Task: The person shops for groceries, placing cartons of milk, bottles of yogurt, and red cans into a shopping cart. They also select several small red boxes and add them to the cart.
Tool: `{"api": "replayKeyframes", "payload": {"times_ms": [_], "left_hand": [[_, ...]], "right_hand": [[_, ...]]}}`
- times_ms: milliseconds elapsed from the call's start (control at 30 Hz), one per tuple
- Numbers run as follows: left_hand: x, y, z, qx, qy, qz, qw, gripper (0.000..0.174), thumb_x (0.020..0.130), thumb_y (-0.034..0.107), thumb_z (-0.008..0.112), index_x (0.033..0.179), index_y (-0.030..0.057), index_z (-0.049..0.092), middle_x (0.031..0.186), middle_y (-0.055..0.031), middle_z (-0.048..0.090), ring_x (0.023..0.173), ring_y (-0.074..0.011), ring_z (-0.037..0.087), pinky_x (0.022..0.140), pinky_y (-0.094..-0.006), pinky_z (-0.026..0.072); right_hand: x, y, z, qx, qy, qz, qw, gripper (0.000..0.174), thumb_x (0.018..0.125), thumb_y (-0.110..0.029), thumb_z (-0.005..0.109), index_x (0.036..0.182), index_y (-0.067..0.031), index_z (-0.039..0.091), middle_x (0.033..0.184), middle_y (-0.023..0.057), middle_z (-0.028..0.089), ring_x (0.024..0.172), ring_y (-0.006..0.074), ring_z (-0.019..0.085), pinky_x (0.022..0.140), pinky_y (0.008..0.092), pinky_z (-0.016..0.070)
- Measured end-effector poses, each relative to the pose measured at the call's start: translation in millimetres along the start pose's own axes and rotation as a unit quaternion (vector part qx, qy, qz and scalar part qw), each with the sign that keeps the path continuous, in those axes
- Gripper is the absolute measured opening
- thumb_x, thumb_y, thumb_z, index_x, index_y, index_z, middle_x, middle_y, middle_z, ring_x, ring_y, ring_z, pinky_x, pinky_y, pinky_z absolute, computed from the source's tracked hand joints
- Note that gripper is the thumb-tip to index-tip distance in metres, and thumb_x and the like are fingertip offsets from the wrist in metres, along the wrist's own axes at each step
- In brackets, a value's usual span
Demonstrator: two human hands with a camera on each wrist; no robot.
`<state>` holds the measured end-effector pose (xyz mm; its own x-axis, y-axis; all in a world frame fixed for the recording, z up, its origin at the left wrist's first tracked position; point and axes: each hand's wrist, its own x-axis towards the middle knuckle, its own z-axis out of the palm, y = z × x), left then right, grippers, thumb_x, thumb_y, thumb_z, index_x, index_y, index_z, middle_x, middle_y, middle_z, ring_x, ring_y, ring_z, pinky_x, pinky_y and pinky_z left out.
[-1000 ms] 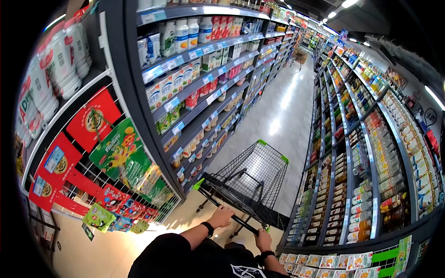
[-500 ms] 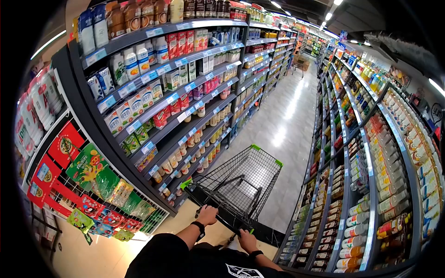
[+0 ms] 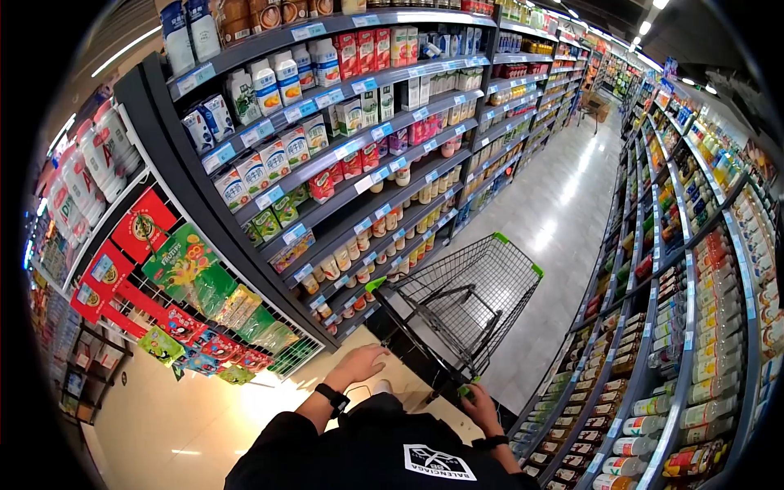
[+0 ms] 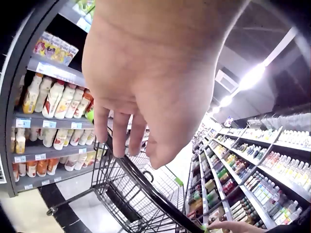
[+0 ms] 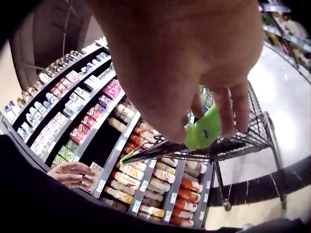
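A black wire shopping cart (image 3: 498, 327) with green corner caps stands ahead of me. My right hand (image 3: 480, 408) grips the green end cap (image 5: 203, 130) of its handle, with the fingers over the cap in the right wrist view. My left hand (image 3: 359, 367) is off the handle, palm down, its fingers loosely extended and holding nothing. In the left wrist view the black handle (image 4: 146, 184) passes behind those fingers. Some black bars but no goods show in the cart's basket.
Left of the cart stands a shelf unit of milk cartons (image 3: 253, 171) and bottled drinks (image 4: 63, 102). A rack of hanging snack packs (image 3: 192, 265) is nearer. Bottle shelves (image 3: 653, 359) line the right side. Between them runs a shiny aisle floor (image 3: 547, 196), with another cart (image 3: 592, 110) farther along.
My left hand has let go of the cart handle and moved back from it. The right hand has stayed on its end. The view has swung left, bringing more of the left shelves into sight.
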<state>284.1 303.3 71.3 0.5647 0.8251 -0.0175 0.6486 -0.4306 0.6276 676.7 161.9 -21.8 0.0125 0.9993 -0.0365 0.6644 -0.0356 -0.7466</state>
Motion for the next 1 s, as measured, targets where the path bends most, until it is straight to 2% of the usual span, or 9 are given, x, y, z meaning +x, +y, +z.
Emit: {"api": "replayKeyframes", "payload": {"times_ms": [67,167,267,333,433,633,767,833,1000], "left_hand": [[-7,16,-24,-0.014,-0.009,-0.044,0.999,0.036,0.089,0.024,0.067,0.122,0.0112,0.065,0.12,-0.0153,0.068,0.111,-0.0382,0.064,0.094,-0.0463,0.053],[-14,8,-43,-0.031,0.01,-0.06,0.998,0.034,0.09,0.024,0.067,0.121,0.0113,0.066,0.119,-0.0151,0.068,0.111,-0.0387,0.064,0.094,-0.0471,0.0527],[-10,-2,-70,0.011,0.11,-0.062,0.992,0.029,0.09,0.022,0.067,0.117,0.01,0.067,0.118,-0.0153,0.068,0.109,-0.0385,0.064,0.094,-0.0475,0.0521],[-1,10,-113,0.025,0.2,-0.075,0.977,0.025,0.087,0.017,0.07,0.11,0.0074,0.067,0.112,-0.0148,0.069,0.106,-0.0382,0.065,0.094,-0.046,0.0521],[17,11,-186,0.12,0.345,-0.037,0.93,0.021,0.084,0.011,0.072,0.104,0.005,0.067,0.111,-0.0147,0.069,0.106,-0.037,0.064,0.093,-0.0447,0.0519],[34,2,-324,0.312,0.504,-0.045,0.804,0.05,0.087,0.015,0.074,0.132,0.0001,0.056,0.135,-0.0188,0.058,0.129,-0.0389,0.052,0.108,-0.0483,0.0416],[44,-13,-379,0.403,0.523,-0.054,0.749,0.055,0.087,0.016,0.074,0.136,-0.0006,0.054,0.138,-0.0179,0.056,0.134,-0.037,0.05,0.111,-0.0481,0.0398],[51,-18,-394,0.474,0.518,-0.081,0.707,0.062,0.086,0.02,0.076,0.139,-0.0015,0.052,0.136,-0.0181,0.058,0.132,-0.0355,0.051,0.111,-0.0466,0.0403],[67,-30,-418,0.504,0.433,-0.178,0.725,0.057,0.084,0.026,0.077,0.131,-0.0011,0.057,0.12,-0.014,0.061,0.118,-0.0324,0.056,0.103,-0.0443,0.0448]], "right_hand": [[-20,-31,-33,0.039,0.041,0.074,0.996,0.037,0.09,-0.014,0.073,0.124,-0.003,0.065,0.125,0.0155,0.065,0.088,0.0275,0.071,0.08,0.0342,0.0559],[-55,3,-38,0.11,0.146,0.163,0.97,0.037,0.092,-0.02,0.073,0.124,-0.0025,0.066,0.114,0.0153,0.068,0.092,0.0241,0.067,0.081,0.0369,0.0537],[-89,-2,-59,0.111,0.309,0.278,0.903,0.033,0.095,-0.019,0.069,0.123,-0.0009,0.065,0.101,0.0126,0.07,0.088,0.0207,0.066,0.08,0.0355,0.053],[-98,40,-58,0.058,0.405,0.28,0.868,0.033,0.096,-0.021,0.067,0.122,-0.0005,0.066,0.1,0.0118,0.069,0.087,0.0206,0.065,0.078,0.0375,0.0526],[-59,19,-100,0.11,0.337,0.245,0.903,0.028,0.096,-0.018,0.066,0.118,0.0007,0.066,0.094,0.0118,0.068,0.081,0.0215,0.064,0.074,0.0351,0.051],[62,-107,-130,-0.052,0.166,0.053,0.983,0.026,0.096,-0.014,0.067,0.118,-0.0018,0.066,0.099,0.0138,0.07,0.076,0.0259,0.066,0.069,0.0381,0.0523],[98,-155,-111,-0.067,0.044,-0.075,0.994,0.029,0.094,-0.016,0.07,0.12,-0.004,0.067,0.106,0.0161,0.071,0.083,0.0322,0.07,0.07,0.0403,0.0548],[106,-169,-98,-0.076,0.038,-0.099,0.991,0.029,0.092,-0.013,0.071,0.12,-0.0039,0.067,0.104,0.0165,0.071,0.083,0.0309,0.07,0.07,0.0396,0.0548],[113,-171,-73,-0.111,-0.016,-0.13,0.985,0.029,0.094,-0.018,0.069,0.12,-0.0056,0.067,0.108,0.0141,0.072,0.085,0.0309,0.071,0.072,0.0401,0.0557]]}}
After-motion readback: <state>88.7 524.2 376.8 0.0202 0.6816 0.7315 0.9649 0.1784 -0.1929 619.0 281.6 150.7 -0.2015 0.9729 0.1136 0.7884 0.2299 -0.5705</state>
